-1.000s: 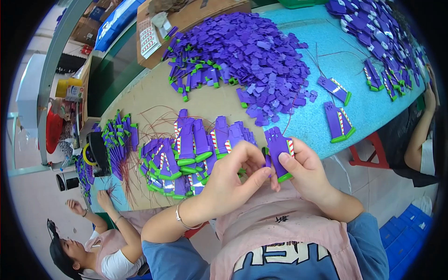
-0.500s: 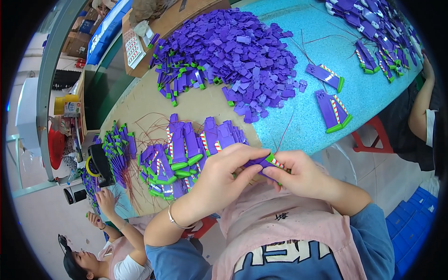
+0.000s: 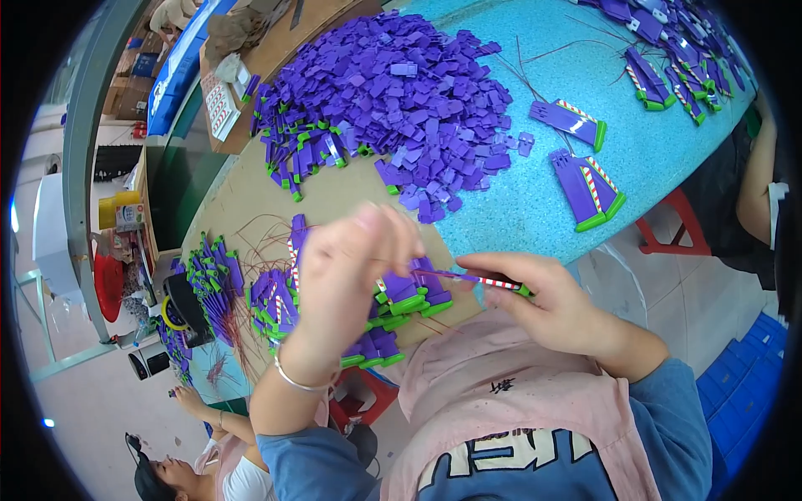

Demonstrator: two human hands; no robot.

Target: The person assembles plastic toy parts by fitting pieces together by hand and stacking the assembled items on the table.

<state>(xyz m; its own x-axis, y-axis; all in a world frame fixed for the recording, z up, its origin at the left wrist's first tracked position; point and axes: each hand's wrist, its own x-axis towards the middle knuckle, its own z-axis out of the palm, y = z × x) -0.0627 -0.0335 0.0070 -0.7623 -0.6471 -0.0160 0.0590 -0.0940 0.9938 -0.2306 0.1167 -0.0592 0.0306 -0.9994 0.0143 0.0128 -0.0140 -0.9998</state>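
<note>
My right hand (image 3: 547, 301) grips a flat purple plastic piece (image 3: 499, 282), turned nearly edge-on, with a green end and a red-and-white striped edge. The piece points left, and its thin far end reaches close to my left hand (image 3: 355, 267). That hand is raised over the finished-looking pieces, smeared by motion with its fingers bent, so I cannot make out whether it holds anything. Beneath and around it lie overlapping purple pieces (image 3: 405, 296) with green ends and striped strips. Thin red wires (image 3: 251, 230) trail among the pieces on the left.
A big heap of small purple plates (image 3: 401, 108) covers the far middle of the blue table (image 3: 476, 230). Two striped pieces (image 3: 585, 188) lie to the right, with another pile (image 3: 685, 50) beyond. Co-workers sit at lower left (image 3: 180, 476) and far right (image 3: 756, 192). A red stool (image 3: 677, 225) stands at right.
My left hand has come off the held piece and moved up and left. The piece has turned edge-on in my right hand. The view has shifted slightly.
</note>
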